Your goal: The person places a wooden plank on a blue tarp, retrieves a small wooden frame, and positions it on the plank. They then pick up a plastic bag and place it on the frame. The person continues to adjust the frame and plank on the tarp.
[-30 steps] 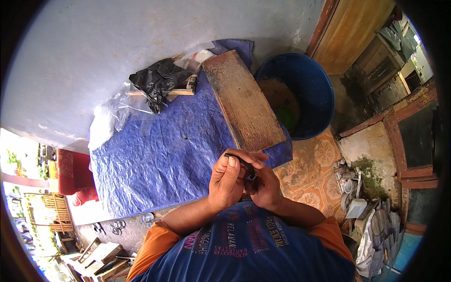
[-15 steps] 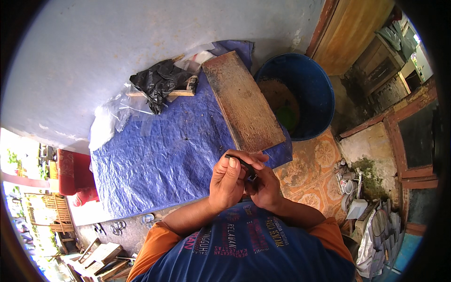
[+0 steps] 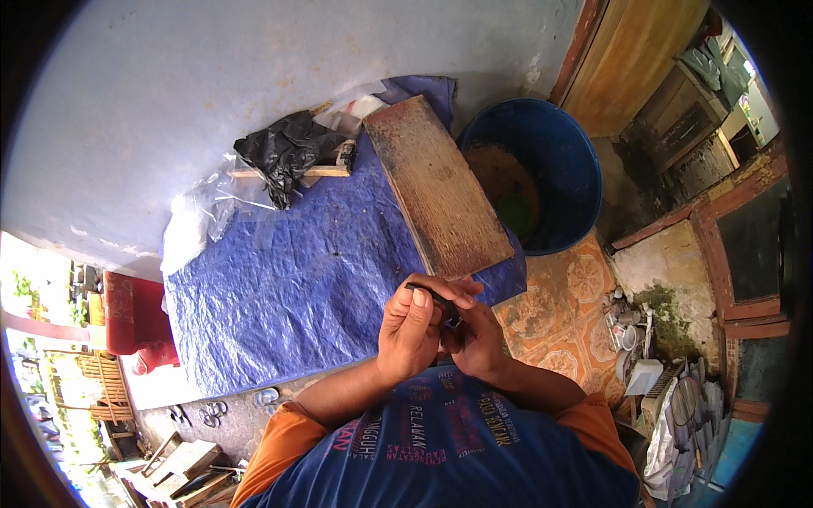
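The blue tarp (image 3: 279, 296) lies bare ahead and left of the hands, open for a reach. A wooden board (image 3: 440, 199) crosses the right side, with a blue tub (image 3: 563, 152) just beyond. A black bag (image 3: 284, 152), sticks and what looks like clear plastic (image 3: 199, 224) crowd the far edge.

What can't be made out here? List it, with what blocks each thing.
Head view only:
- Small dark object: mostly covered by the left hand and right hand; its kind is unclear.
- Round blue plastic tub: near side hidden by the worn wooden board.
- Crumpled black plastic bag: contents not visible.
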The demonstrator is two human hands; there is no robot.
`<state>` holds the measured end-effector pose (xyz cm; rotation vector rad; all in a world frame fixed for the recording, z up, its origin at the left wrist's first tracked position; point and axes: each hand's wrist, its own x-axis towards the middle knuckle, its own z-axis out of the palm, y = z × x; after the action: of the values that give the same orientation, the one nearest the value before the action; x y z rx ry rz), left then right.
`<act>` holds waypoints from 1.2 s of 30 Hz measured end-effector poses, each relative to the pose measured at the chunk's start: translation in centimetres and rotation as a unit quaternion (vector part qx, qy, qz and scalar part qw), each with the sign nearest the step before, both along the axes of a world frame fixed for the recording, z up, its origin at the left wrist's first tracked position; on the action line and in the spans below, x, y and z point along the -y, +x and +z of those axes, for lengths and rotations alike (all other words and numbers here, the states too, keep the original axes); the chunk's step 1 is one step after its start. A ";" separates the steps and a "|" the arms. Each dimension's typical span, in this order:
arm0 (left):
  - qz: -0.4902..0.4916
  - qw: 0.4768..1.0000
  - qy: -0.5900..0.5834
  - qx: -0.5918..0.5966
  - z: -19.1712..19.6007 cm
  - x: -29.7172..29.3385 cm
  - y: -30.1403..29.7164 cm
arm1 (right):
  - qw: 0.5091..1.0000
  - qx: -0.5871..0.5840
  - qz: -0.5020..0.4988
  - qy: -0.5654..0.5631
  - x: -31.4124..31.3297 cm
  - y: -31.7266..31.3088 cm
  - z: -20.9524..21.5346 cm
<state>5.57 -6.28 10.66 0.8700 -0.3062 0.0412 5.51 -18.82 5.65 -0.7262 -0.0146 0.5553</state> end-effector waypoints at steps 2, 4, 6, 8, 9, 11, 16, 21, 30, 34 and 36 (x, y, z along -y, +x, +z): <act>0.000 1.000 0.000 -0.003 0.0 -0.1 0.0 | 1.000 -0.006 0.000 0.000 -0.1 0.0 0.2; -0.001 1.000 0.000 0.001 -0.1 -0.1 0.1 | 1.000 -0.007 0.000 0.007 -0.1 0.1 0.4; 0.000 1.000 -0.003 0.002 0.0 -0.1 0.1 | 1.000 0.026 -0.003 -0.011 0.0 0.1 0.4; 0.001 1.000 -0.008 0.001 0.0 -0.1 0.1 | 0.995 0.086 -0.012 -0.053 0.0 0.2 0.1; 0.002 1.000 -0.006 -0.001 0.0 -0.1 0.1 | 0.997 0.071 -0.012 -0.038 0.1 0.2 -0.1; 0.003 1.000 -0.002 -0.003 0.0 -0.1 0.1 | 0.998 0.052 -0.009 -0.028 0.2 0.1 -0.6; 0.003 1.000 -0.003 0.002 0.0 -0.2 0.2 | 0.993 0.091 -0.033 -0.065 0.4 -0.2 -2.6; 0.003 1.000 -0.007 0.008 0.0 -0.2 0.4 | 0.968 0.159 -0.052 -0.188 0.5 -0.4 -3.4; 0.003 1.000 -0.021 0.007 0.2 -0.2 0.4 | 0.994 0.092 -0.006 -0.060 0.4 0.2 -1.9; 0.003 1.000 -0.022 0.010 0.2 -0.3 0.4 | 0.993 0.095 -0.014 -0.069 0.1 0.2 -1.4; 0.004 1.000 -0.023 0.011 0.2 -0.3 0.4 | 0.991 0.096 -0.027 -0.094 -0.1 0.0 -1.2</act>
<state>5.95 -6.01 10.89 0.8256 -0.3211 0.0657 5.54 -18.70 4.46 -0.9591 -0.1232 0.4374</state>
